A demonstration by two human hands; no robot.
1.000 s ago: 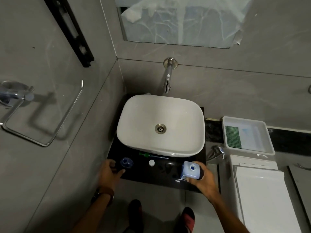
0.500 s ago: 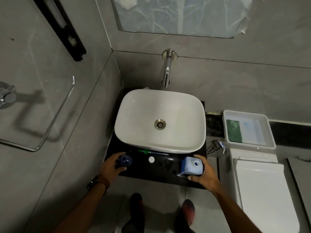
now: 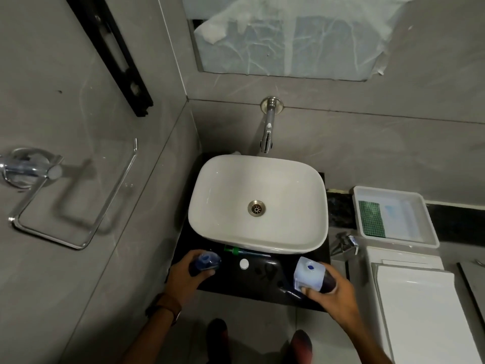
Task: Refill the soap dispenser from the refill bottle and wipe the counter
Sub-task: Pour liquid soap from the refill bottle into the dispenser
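- Hanging on the left wall, a chrome towel ring [image 3: 70,206] juts out below a black bracket [image 3: 110,52], both well apart from the counter.
- Gripping a round, blue-topped soap dispenser [image 3: 206,262], the left hand [image 3: 185,278] curls its fingers round the body at the left front of the black counter [image 3: 236,282]; a watch [image 3: 164,308] sits on that wrist.
- Lying just right of the dispenser, a small white cap [image 3: 244,264] rests on the counter, with a green-and-blue toothbrush-like item [image 3: 241,251] tucked against the foot of the basin; its exact kind is hard to tell.
- Filling most of the counter, the white basin [image 3: 258,203] leaves only a narrow front strip; a wall tap [image 3: 267,132] hangs over its rear rim.
- Holding the squarish pale-blue refill bottle [image 3: 309,274], the right hand [image 3: 330,287] wraps round it at the right front of the counter, the bottle's top facing the camera.
- Standing right of the counter, a chrome fitting [image 3: 346,243] lies between it and the white toilet cistern [image 3: 409,290].
- Sitting behind the cistern, a white tray [image 3: 430,227] holds a green mesh scrubber [image 3: 371,219].
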